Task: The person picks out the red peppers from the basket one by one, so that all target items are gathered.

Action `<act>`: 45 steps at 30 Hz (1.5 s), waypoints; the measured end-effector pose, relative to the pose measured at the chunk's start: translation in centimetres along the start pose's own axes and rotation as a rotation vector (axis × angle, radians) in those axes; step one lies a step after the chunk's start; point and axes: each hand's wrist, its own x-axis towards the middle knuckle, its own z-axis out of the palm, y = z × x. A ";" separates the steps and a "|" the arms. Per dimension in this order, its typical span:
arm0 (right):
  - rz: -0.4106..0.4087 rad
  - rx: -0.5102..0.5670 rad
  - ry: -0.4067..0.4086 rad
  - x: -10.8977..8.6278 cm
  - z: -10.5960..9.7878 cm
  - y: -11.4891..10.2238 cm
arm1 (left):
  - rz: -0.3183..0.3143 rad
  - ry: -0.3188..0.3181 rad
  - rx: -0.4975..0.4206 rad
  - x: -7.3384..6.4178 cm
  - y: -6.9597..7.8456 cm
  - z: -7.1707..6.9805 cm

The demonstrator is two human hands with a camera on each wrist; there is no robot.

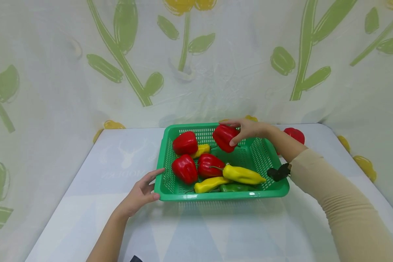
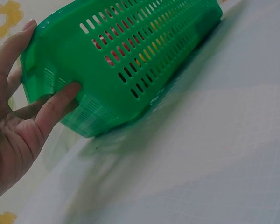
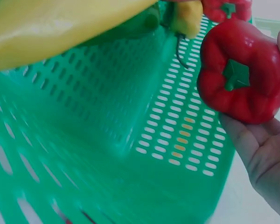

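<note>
A red bell pepper (image 1: 224, 137) is held by my right hand (image 1: 248, 129) over the back of a green plastic basket (image 1: 216, 197). Its green stem side shows in the right wrist view, with fingers (image 3: 245, 140) beneath it. My left hand (image 1: 137, 196) touches the basket's left end near the front corner, fingers spread and fairly straight, as the left wrist view also shows. Inside the basket lie three more red bell peppers (image 1: 184, 169), a long yellow pepper (image 1: 243, 175), other yellow peppers (image 1: 211, 184) and a green pepper (image 1: 235, 187) partly hidden at the front.
Another red bell pepper (image 1: 294, 134) sits on the table (image 1: 117, 174) to the right of the basket, partly behind my right forearm. A patterned cloth (image 1: 235, 65) hangs behind the table. A dark wrist camera (image 1: 279, 172) on my right arm hangs over the basket's right rim.
</note>
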 end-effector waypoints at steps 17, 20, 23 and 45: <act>0.044 -0.005 0.093 -2.5 -2.2 -0.5 | -0.012 0.004 0.010 0.0 0.0 0.1; 0.039 -0.006 0.104 -3.0 -2.5 -0.3 | -0.012 0.005 0.010 0.0 -0.1 0.1; 0.045 0.000 0.126 -3.5 -2.8 0.1 | -0.011 0.002 0.009 0.0 -0.1 0.1; 0.055 -0.046 0.383 -8.8 -6.4 1.5 | -0.009 0.009 0.005 0.1 -0.1 0.2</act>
